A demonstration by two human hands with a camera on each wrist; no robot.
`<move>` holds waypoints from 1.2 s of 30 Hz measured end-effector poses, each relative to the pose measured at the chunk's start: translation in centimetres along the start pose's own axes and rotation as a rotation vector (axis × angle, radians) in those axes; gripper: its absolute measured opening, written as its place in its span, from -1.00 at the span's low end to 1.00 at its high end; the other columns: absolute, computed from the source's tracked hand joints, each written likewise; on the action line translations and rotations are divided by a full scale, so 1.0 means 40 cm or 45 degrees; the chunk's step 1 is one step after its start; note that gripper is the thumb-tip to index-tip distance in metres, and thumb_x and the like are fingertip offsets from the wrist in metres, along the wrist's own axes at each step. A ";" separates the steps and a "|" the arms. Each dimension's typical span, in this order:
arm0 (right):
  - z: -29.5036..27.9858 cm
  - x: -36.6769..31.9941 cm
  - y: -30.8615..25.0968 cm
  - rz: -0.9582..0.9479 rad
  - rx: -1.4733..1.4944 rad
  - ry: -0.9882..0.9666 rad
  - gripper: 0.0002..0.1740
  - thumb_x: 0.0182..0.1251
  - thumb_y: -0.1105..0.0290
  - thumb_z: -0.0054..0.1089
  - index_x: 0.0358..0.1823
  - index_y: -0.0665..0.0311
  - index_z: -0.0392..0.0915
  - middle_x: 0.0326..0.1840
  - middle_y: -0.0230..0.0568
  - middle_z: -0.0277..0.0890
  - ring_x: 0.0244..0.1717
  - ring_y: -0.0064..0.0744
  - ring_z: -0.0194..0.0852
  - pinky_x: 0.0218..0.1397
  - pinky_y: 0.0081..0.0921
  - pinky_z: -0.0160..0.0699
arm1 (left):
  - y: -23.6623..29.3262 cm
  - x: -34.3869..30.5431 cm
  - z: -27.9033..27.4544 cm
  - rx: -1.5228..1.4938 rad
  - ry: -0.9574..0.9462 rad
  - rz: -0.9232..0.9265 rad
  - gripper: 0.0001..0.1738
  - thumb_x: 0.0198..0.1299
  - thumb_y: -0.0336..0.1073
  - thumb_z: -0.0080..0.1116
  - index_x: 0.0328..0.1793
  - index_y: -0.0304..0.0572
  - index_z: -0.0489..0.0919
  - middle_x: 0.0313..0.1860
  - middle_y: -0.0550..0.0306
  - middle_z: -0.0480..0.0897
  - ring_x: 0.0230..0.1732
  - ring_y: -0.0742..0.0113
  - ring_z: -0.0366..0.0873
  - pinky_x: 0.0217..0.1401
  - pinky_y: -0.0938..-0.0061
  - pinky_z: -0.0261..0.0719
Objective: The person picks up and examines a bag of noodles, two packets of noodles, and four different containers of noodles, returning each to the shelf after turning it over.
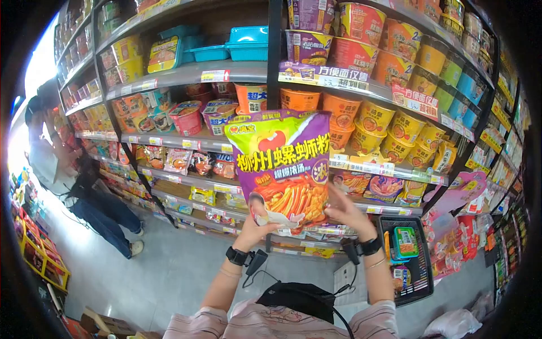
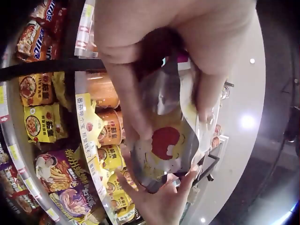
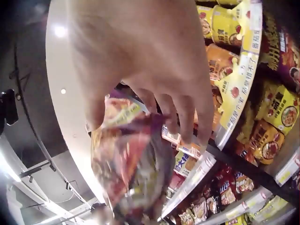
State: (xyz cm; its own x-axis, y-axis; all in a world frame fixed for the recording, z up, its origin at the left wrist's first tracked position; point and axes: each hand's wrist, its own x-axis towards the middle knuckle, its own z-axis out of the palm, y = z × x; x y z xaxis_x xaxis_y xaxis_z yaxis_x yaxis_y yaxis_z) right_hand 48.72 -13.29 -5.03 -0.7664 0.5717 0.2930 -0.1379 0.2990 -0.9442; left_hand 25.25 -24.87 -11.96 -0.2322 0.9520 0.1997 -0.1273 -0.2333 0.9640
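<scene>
A large purple and yellow-green bag of instant rice noodles [image 1: 282,169] is held upright in front of the shelves, its printed front facing me. My left hand [image 1: 257,230] grips its lower left corner, thumb on the front. At the lower right edge, my right hand [image 1: 349,214] holds the bag's side. From the left wrist, the silvery, red-marked side of the bag [image 2: 164,140] shows between the left hand's [image 2: 173,37] thumb and fingers, with the right hand [image 2: 161,201] opposite. In the right wrist view the right hand's [image 3: 140,61] fingers curl over the bag [image 3: 136,164], which is blurred there.
Shelves of cup noodles [image 1: 389,130] and bagged noodles [image 1: 175,161] curve across the front. A black basket [image 1: 424,282] with several packages stands on the floor at right. At left a person [image 1: 96,192] stands in the aisle near a yellow rack [image 1: 42,254]. White plastic bags [image 1: 454,324] lie at lower right.
</scene>
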 end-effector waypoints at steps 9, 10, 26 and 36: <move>-0.018 -0.069 0.057 0.387 0.007 0.155 -0.32 -0.03 0.52 0.36 0.15 0.36 0.24 0.06 -0.30 0.39 0.03 -0.60 0.34 0.10 -0.59 0.35 | 0.046 0.037 0.081 0.155 -0.139 -0.038 -0.50 -0.11 -0.40 0.35 -0.02 -0.29 0.41 -0.16 0.18 0.55 -0.11 0.43 0.49 -0.06 0.52 0.45; -0.021 -0.078 0.063 0.363 0.018 0.194 -0.34 -0.03 0.51 0.36 0.13 0.36 0.26 0.04 -0.31 0.41 0.02 -0.60 0.35 0.09 -0.59 0.35 | 0.038 0.039 0.085 0.192 -0.138 0.009 -0.50 -0.11 -0.39 0.36 -0.02 -0.29 0.41 -0.16 0.18 0.55 -0.12 0.43 0.49 -0.06 0.52 0.45; -0.100 -0.126 0.157 0.208 0.031 0.230 -0.36 -0.11 0.45 0.43 0.02 0.42 0.30 -0.01 -0.28 0.45 -0.02 -0.56 0.38 0.06 -0.56 0.37 | -0.022 0.057 0.158 0.296 -0.163 0.018 -0.58 -0.15 -0.41 0.35 -0.12 -0.32 0.47 -0.21 0.15 0.59 -0.18 0.43 0.50 -0.10 0.50 0.46; -0.090 -0.141 0.175 0.197 0.188 0.235 -0.37 -0.10 0.62 0.36 0.07 0.37 0.28 0.01 -0.35 0.44 0.01 -0.58 0.37 0.06 -0.55 0.39 | -0.073 0.047 0.165 0.385 -0.047 0.010 -0.70 -0.15 -0.44 0.34 -0.34 -0.29 0.43 -0.44 0.32 0.48 -0.34 0.54 0.38 -0.25 0.55 0.43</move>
State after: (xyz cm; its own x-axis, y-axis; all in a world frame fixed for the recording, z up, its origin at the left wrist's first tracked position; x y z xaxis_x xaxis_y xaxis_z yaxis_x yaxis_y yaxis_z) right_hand 54.32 -11.68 -12.74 -0.6602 0.7354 0.1530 -0.1284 0.0902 -0.9876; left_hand 31.55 -21.08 -13.26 -0.1958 0.9582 0.2084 0.1687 -0.1764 0.9698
